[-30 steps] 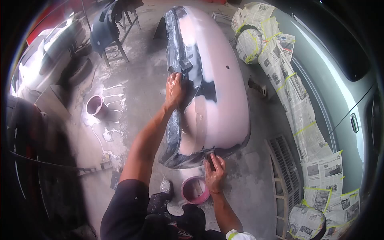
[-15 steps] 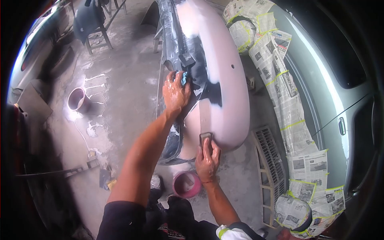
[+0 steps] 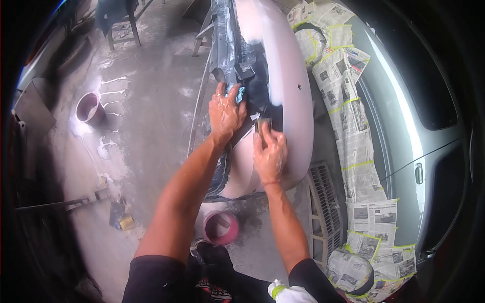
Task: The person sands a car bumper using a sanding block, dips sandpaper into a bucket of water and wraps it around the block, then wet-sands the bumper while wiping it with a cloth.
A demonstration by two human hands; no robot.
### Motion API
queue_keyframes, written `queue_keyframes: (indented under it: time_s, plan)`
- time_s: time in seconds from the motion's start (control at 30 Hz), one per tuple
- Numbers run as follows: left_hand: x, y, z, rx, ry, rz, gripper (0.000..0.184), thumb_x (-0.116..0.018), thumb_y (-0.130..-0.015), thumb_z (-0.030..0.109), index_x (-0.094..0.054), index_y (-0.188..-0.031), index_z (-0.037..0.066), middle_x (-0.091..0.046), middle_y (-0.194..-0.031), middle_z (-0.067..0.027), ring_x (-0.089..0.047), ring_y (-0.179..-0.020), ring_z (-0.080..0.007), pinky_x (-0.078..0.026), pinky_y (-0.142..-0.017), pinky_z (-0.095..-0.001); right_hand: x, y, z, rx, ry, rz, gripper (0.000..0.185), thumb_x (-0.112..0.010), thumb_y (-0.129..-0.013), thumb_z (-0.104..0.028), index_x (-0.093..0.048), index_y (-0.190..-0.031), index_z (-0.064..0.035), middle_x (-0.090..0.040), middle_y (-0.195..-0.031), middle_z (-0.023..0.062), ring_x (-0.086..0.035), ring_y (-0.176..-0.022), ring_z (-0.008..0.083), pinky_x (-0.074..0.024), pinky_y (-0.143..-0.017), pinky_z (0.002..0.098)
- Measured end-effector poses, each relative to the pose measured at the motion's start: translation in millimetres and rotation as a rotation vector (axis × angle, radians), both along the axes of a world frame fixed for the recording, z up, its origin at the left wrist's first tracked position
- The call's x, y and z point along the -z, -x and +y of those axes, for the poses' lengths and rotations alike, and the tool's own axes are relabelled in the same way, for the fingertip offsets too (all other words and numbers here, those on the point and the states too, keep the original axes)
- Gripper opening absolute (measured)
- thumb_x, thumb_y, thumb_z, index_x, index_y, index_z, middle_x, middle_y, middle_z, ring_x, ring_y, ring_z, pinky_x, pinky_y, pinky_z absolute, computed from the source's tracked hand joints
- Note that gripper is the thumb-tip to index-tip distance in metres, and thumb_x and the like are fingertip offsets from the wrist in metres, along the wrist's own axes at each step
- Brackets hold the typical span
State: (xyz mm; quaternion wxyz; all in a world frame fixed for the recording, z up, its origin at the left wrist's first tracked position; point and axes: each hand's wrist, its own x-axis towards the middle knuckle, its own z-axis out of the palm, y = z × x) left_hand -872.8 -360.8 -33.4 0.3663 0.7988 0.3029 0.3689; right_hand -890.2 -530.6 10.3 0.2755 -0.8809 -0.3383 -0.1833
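A car bumper (image 3: 298, 126), mostly pinkish white with black patches, lies lengthwise in front of me. My left hand (image 3: 226, 112), wet and whitish, rests on its black inner edge with a crumpled light blue cloth (image 3: 241, 94) under the fingers. The fingers of my right hand (image 3: 271, 155) grip a small brown sanding block (image 3: 263, 124). That block is pressed against the bumper's surface, where pink meets black, just right of my left hand. Part of the block's underside is hidden.
A pink bucket (image 3: 235, 231) stands by my feet, and another bucket (image 3: 102, 117) is on the wet floor at left. At right, a silver car (image 3: 404, 151) is partly masked with newspaper (image 3: 353, 136). A slatted grille (image 3: 326, 194) lies beside it. Stands (image 3: 123, 31) hold panels behind.
My right hand has slid the sanding block forward along the bumper, away from my body. My left hand stays at the inner edge with the cloth. The camera view has shifted slightly.
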Motion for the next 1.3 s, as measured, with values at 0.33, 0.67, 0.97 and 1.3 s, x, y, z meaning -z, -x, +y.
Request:
queue_keyframes:
  time_s: [0.33, 0.67, 0.97, 1.3]
  plan:
    - [1.3, 0.0, 0.3, -0.037, -0.070, -0.029, 0.050, -0.071, -0.078, 0.014, -0.065, -0.127, 0.023, -0.057, -0.133, -0.0220, -0.065, -0.102, -0.0427, -0.054, -0.086, -0.0488, 19.8, 25.0, -9.8, 0.077, 0.000, -0.091, 0.038, -0.069, -0.091, -0.010, -0.066, -0.126, 0.0042, -0.060, -0.106, 0.0224, -0.060, -0.097, 0.0334, -0.0507, -0.084, 0.0420]
    - [1.2, -0.7, -0.2, 0.006, -0.022, 0.013, 0.052, -0.067, -0.083, 0.021, -0.060, -0.134, 0.022, -0.050, -0.143, -0.0197, -0.056, -0.117, -0.0408, -0.046, -0.098, -0.0493, 43.6, 52.6, -47.3, 0.004, -0.039, -0.076, 0.041, -0.072, -0.089, -0.008, -0.065, -0.128, 0.0037, -0.060, -0.113, 0.0205, -0.060, -0.102, 0.0322, -0.0507, -0.090, 0.0415]
    - [3.3, -2.8, 3.7, 0.016, -0.057, -0.002, 0.050, -0.068, -0.081, 0.019, -0.061, -0.131, 0.020, -0.051, -0.140, -0.0215, -0.057, -0.116, -0.0427, -0.047, -0.099, -0.0491, 58.9, 70.9, -75.6, -0.010, -0.040, -0.065, 0.040, -0.070, -0.089, -0.005, -0.066, -0.128, 0.0009, -0.062, -0.112, 0.0218, -0.061, -0.104, 0.0339, -0.0497, -0.089, 0.0440]
    - [1.6, -3.6, 4.6, 0.021, -0.046, -0.018, 0.050, -0.067, -0.081, 0.019, -0.062, -0.130, 0.021, -0.051, -0.140, -0.0205, -0.056, -0.118, -0.0429, -0.046, -0.100, -0.0485, 48.6, 52.5, -62.2, -0.011, -0.067, -0.058, 0.038, -0.070, -0.089, -0.006, -0.067, -0.125, 0.0033, -0.062, -0.109, 0.0210, -0.060, -0.101, 0.0357, -0.0508, -0.088, 0.0438]
